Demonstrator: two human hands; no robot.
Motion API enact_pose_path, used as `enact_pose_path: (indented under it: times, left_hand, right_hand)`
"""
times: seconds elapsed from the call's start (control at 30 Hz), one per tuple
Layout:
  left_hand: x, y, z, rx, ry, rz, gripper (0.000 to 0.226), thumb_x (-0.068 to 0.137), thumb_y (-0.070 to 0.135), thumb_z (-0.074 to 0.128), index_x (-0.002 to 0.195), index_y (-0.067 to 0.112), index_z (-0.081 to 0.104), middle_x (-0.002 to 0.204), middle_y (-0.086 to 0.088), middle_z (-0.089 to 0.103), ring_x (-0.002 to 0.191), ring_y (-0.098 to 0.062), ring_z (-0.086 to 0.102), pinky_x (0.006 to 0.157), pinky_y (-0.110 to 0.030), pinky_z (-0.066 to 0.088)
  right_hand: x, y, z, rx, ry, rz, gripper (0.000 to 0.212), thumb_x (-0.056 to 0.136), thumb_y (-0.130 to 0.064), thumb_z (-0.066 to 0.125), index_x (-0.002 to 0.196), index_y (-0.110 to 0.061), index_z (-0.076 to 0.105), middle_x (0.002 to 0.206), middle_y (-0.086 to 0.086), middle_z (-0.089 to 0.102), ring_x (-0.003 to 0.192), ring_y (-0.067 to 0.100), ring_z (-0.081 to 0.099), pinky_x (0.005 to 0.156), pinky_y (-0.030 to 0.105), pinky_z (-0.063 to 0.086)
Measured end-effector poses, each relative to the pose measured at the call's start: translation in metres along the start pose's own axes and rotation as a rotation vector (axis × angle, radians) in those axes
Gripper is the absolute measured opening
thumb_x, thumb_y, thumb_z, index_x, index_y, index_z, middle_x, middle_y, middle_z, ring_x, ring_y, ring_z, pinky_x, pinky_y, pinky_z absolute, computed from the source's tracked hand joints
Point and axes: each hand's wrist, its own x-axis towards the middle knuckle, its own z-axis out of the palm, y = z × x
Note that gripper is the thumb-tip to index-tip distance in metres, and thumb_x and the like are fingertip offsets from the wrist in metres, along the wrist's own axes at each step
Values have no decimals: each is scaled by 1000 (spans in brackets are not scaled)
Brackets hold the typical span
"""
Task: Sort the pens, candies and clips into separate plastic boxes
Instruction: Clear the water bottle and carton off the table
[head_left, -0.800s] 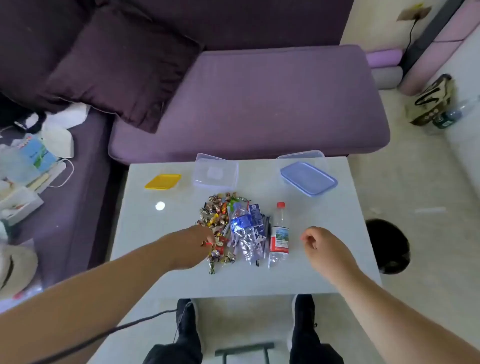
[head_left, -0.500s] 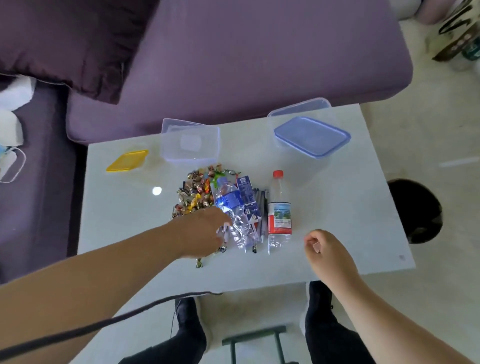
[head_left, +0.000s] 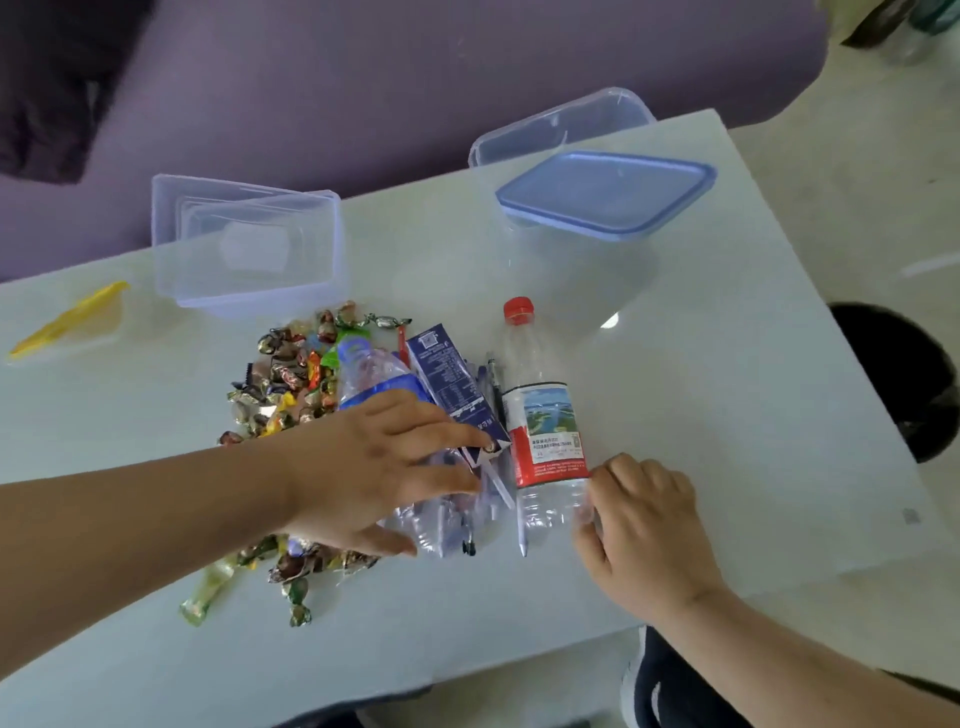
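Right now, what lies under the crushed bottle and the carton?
Pens poke out beside the carton and below the crushed bottle. How many there are is hidden; the left hand covers much of the pile.

On the table (head_left: 727, 364) in front of me, the candies (head_left: 291, 374) are heaped left of centre, some trailing toward the near edge. Just right of them lies a crushed bottle (head_left: 379, 379), then a carton (head_left: 452, 384), then pens (head_left: 491, 374) partly under it, then a labelled bottle (head_left: 540, 415) lying with its cap pointing away. My left hand (head_left: 374, 467) rests over the crushed bottle; my right hand (head_left: 644, 525) touches the labelled bottle's near end. Behind the candies stands an open box (head_left: 249, 244); far right sits a lidded box (head_left: 608, 197), another box (head_left: 566, 124) behind it. A lid (head_left: 67, 322) lies far left.
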Motion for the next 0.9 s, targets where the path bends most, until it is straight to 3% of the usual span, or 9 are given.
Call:
enact_pose_path:
  times: [0.13, 0.3, 0.43, 0.5, 0.57, 0.63, 0.73, 0.83, 0.9]
  left_hand:
    - [11, 3, 9, 72, 89, 22, 76, 79, 80, 54, 142, 39, 47, 158, 2, 31, 132, -25, 39, 111, -44, 35]
    - [18, 8, 7, 258, 128, 14, 85, 70, 87, 53, 143, 44, 41, 157, 2, 33, 136, -24, 34, 110, -42, 28]
    - [23, 27, -9, 303, 60, -55, 87, 67, 75, 70, 142, 43, 37, 158, 4, 26, 139, -25, 32, 112, -44, 34]
    - [22, 43, -13, 298, 24, -125, 87, 69, 61, 75, 143, 42, 35, 161, 4, 20, 141, -25, 29, 113, -44, 34]
    - [20, 60, -12, 312, -4, -197, 88, 71, 45, 77, 147, 39, 33, 164, 1, 15, 143, -27, 28, 112, -44, 34]
    - [20, 76, -9, 359, -42, -243, 87, 75, 34, 76, 149, 39, 31, 166, -3, 12, 144, -30, 28, 112, -46, 34]
    - [20, 95, -4, 383, -70, -320, 84, 82, 22, 74, 150, 45, 30, 168, -7, 7, 147, -34, 25, 116, -50, 28]
    - [16, 107, 4, 335, -50, -380, 89, 84, 13, 72, 150, 50, 26, 169, -5, 3, 150, -33, 17, 117, -53, 23]
    - [10, 111, 9, 264, -7, -471, 91, 83, 12, 68, 150, 51, 21, 168, -5, 5, 151, -33, 14, 117, -53, 26]
  right_hand:
    - [-1, 4, 4, -16, 30, -39, 13, 80, -34, 55, 80, -21, 53, 84, -2, 48, 69, 26, 44, 64, 39, 36]
    - [-1, 5, 12, 5, 108, -20, 12, 77, -34, 51, 85, -26, 47, 81, -7, 45, 70, 23, 45, 64, 37, 36]
    - [-4, -3, 4, 85, 135, 40, 7, 85, -23, 43, 80, -23, 47, 80, -1, 55, 74, 28, 51, 70, 41, 42]
    - [-8, -5, -6, 210, 74, 128, 21, 91, -17, 46, 75, -29, 41, 76, -5, 53, 77, 28, 53, 72, 41, 42]
    - [-11, -9, -18, 438, 54, 286, 19, 87, -25, 41, 69, -26, 48, 70, -4, 55, 76, 30, 54, 71, 44, 45]
    - [-4, -17, -29, 619, 13, 490, 40, 89, -45, 31, 78, -21, 61, 78, 1, 65, 84, 32, 60, 78, 44, 50]
    - [11, -31, -39, 529, -185, 602, 78, 85, -85, 19, 95, -25, 68, 93, 0, 70, 97, 29, 65, 91, 40, 50]
    - [20, -33, -40, 621, -234, 655, 86, 56, -93, 37, 91, -22, 70, 88, 1, 72, 91, 27, 69, 90, 40, 53]
    - [22, -29, -40, 761, -216, 685, 73, 57, -82, 55, 88, -18, 72, 82, 2, 73, 81, 23, 71, 78, 34, 53]
